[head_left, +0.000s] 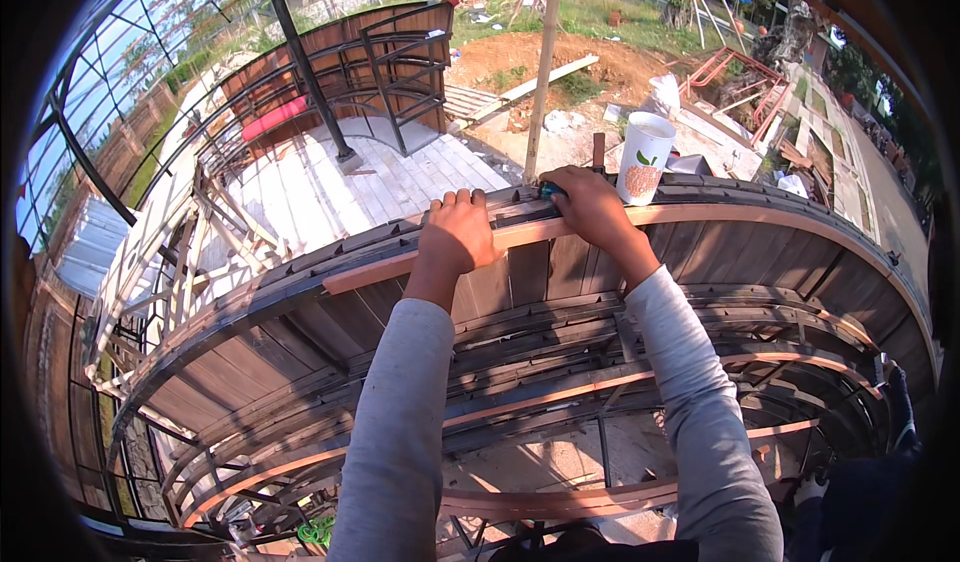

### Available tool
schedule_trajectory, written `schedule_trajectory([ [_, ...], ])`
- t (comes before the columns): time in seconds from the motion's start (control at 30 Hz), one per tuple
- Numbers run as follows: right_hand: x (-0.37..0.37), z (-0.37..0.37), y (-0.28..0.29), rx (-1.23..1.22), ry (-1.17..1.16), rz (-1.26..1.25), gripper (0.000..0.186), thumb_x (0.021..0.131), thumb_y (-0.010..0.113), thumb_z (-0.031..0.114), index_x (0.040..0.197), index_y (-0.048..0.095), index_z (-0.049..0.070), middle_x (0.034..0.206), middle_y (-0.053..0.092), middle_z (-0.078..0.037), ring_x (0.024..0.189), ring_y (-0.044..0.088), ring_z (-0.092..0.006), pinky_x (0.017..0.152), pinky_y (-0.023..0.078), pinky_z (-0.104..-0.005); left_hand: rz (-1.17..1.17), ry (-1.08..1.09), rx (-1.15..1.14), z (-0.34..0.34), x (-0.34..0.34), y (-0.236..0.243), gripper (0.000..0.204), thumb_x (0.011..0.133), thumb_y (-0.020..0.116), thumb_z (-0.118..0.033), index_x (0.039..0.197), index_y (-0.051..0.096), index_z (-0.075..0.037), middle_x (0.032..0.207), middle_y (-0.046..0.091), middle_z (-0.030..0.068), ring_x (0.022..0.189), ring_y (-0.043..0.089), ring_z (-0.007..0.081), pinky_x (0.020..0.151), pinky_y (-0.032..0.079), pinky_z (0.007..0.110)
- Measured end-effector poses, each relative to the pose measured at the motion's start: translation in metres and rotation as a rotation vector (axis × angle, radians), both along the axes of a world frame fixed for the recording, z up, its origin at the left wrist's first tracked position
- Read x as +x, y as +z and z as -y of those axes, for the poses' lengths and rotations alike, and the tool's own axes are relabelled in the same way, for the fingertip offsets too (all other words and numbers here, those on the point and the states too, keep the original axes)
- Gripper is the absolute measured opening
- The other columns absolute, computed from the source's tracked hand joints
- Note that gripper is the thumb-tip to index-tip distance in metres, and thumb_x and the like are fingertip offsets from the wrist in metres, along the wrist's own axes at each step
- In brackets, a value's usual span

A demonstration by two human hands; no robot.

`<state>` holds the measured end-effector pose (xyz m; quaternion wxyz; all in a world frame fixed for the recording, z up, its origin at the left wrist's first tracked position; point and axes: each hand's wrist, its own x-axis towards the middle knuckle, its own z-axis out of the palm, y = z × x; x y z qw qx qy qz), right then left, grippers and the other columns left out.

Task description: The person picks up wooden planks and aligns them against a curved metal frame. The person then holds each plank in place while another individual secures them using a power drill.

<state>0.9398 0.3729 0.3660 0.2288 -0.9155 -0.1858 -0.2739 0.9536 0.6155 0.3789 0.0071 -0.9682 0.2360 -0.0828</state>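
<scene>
A reddish-brown wooden strip (531, 233) runs along the top of a curved, dark slatted wall (290, 347) in front of me. My left hand (458, 232) is closed over the strip, with its fingers bent across the wall's top and the thumb side against the strip. To its right, my right hand (592, 212) is curled on the same top edge. A small dark blue-green object (550, 190) shows under its fingers; its kind is mostly hidden. Close beside the right hand, a tall white cup (646, 159) with a leaf print stands upright on the wall's top.
Black metal bars and curved tiers (600, 387) lie below my arms. Another person's dark sleeve (905, 417) shows at lower right. A wooden post (545, 72) rises beyond the wall. Farther off are a paved floor (400, 177), a curved bench frame (385, 72) and scattered planks.
</scene>
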Motion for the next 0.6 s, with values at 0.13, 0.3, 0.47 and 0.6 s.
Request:
schedule_trajectory([
  [0.13,0.000,0.004,-0.009,0.029,0.032,0.102,0.040,0.088,0.071,0.009,0.128,0.067,0.008,0.121,0.070,-0.016,0.111,0.066,-0.0400,0.097,0.054,-0.0487,0.009,0.000,-0.017,-0.001,-0.003,0.002,0.085,0.077,0.085,-0.051,0.136,0.058,0.004,0.131,0.062,0.0194,0.127,0.059,0.0359,0.108,0.046,0.049],
  [0.3,-0.020,-0.012,0.003,0.032,0.038,0.303,0.043,0.088,0.078,0.019,0.127,0.068,0.004,0.124,0.069,-0.017,0.112,0.065,-0.0400,0.097,0.052,-0.0477,0.020,0.001,-0.034,0.000,0.004,-0.003,0.086,0.074,0.086,-0.053,0.134,0.058,0.002,0.128,0.064,0.0214,0.125,0.061,0.0382,0.106,0.049,0.049],
  [0.47,-0.040,-0.049,0.000,-0.232,0.319,0.354,0.060,0.086,0.080,0.041,0.132,0.063,0.006,0.127,0.064,-0.013,0.119,0.062,-0.0343,0.105,0.050,-0.0459,0.005,0.007,-0.048,-0.002,0.003,-0.003,0.075,0.074,0.083,-0.040,0.130,0.061,0.004,0.128,0.063,0.0213,0.125,0.060,0.0356,0.108,0.047,0.048],
  [0.6,-0.028,-0.063,-0.012,-0.257,0.334,0.260,0.070,0.083,0.082,0.042,0.135,0.056,0.004,0.127,0.063,-0.015,0.124,0.060,-0.0354,0.110,0.047,-0.0463,-0.033,0.012,-0.065,-0.004,0.001,-0.002,0.077,0.070,0.085,-0.035,0.133,0.060,0.002,0.131,0.060,0.0198,0.130,0.056,0.0358,0.110,0.044,0.051],
])
